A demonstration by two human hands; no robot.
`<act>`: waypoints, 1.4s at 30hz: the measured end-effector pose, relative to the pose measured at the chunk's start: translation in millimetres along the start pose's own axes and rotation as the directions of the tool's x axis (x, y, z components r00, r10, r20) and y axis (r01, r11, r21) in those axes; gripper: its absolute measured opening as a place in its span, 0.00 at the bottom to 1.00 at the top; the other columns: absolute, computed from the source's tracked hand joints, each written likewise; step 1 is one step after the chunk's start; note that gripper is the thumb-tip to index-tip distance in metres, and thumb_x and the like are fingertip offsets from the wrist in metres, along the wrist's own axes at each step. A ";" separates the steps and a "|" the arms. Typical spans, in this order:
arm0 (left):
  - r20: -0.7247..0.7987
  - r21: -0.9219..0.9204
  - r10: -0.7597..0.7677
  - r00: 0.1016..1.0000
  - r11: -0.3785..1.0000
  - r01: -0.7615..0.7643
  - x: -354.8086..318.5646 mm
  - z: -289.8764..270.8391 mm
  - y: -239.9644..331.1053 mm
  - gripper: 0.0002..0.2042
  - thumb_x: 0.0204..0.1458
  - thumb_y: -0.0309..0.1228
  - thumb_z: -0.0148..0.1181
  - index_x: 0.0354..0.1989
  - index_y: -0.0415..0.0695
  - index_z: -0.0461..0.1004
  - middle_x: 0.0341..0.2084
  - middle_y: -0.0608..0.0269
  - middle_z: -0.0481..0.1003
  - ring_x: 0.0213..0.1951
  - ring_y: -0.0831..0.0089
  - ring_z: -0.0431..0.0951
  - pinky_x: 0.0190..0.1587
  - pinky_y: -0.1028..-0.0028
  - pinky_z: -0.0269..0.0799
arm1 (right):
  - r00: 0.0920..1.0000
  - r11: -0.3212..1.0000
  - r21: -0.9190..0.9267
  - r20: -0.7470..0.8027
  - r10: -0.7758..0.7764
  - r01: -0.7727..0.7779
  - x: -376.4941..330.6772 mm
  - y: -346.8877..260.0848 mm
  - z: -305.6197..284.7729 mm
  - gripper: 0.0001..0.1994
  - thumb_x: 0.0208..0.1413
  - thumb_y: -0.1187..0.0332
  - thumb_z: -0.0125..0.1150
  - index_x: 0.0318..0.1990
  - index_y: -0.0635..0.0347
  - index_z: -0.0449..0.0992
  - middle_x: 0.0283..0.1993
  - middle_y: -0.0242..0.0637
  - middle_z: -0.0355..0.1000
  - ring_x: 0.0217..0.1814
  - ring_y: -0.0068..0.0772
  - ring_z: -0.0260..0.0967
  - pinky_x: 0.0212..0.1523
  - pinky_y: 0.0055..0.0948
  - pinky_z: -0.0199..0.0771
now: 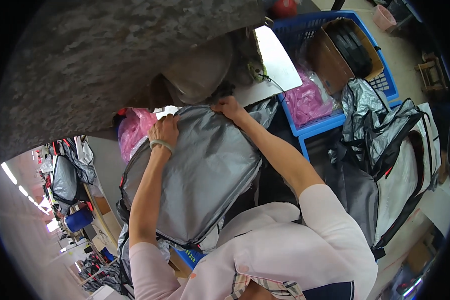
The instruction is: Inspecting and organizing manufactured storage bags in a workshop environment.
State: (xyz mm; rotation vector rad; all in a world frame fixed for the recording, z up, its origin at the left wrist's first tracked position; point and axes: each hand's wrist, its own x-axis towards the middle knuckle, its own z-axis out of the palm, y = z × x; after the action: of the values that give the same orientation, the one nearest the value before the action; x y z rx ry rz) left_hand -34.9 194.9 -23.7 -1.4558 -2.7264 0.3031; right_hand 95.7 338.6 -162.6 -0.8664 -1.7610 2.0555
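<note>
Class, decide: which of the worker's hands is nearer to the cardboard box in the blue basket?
Right. The right hand pinches the grey fabric by its far edge, left of the cardboard box; the left hand touches the fabric farther left.

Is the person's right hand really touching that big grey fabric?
Touching. The head view shows the right hand at the far edge of the grey fabric, its fingers bent onto the material.
</note>
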 end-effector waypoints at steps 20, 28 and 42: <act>-0.001 0.129 0.008 1.000 0.992 -0.007 27.7 10.5 21.0 0.14 0.52 0.44 0.46 0.31 0.49 0.74 0.27 0.50 0.74 0.33 0.50 0.74 0.34 0.57 0.69 | 0.999 0.994 0.101 -0.028 -0.034 0.037 21.7 20.5 -22.7 0.11 0.43 0.64 0.61 0.26 0.65 0.76 0.22 0.37 0.71 0.29 0.27 0.65 0.34 0.26 0.63; 0.026 0.126 0.048 0.999 0.991 -0.051 29.8 13.8 42.1 0.14 0.52 0.43 0.46 0.31 0.46 0.73 0.26 0.49 0.74 0.32 0.52 0.74 0.34 0.57 0.68 | 0.998 0.988 0.152 -0.060 0.020 -0.010 11.3 29.9 -36.5 0.09 0.41 0.65 0.63 0.23 0.63 0.77 0.21 0.38 0.70 0.27 0.29 0.65 0.33 0.28 0.64; 0.162 0.034 0.158 0.974 0.986 -0.165 -3.5 -10.3 46.2 0.15 0.49 0.40 0.48 0.39 0.44 0.71 0.35 0.51 0.73 0.41 0.54 0.72 0.44 0.59 0.65 | 0.991 0.950 0.311 -0.128 0.050 -0.007 -27.6 72.2 -44.1 0.07 0.46 0.68 0.59 0.24 0.63 0.76 0.20 0.26 0.67 0.25 0.18 0.60 0.28 0.20 0.59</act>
State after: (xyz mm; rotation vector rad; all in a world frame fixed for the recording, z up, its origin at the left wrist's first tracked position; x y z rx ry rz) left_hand 6.1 218.7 -22.0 -1.7149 -2.7009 0.5074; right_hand 155.3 342.5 -228.5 -0.9116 -1.3160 2.1585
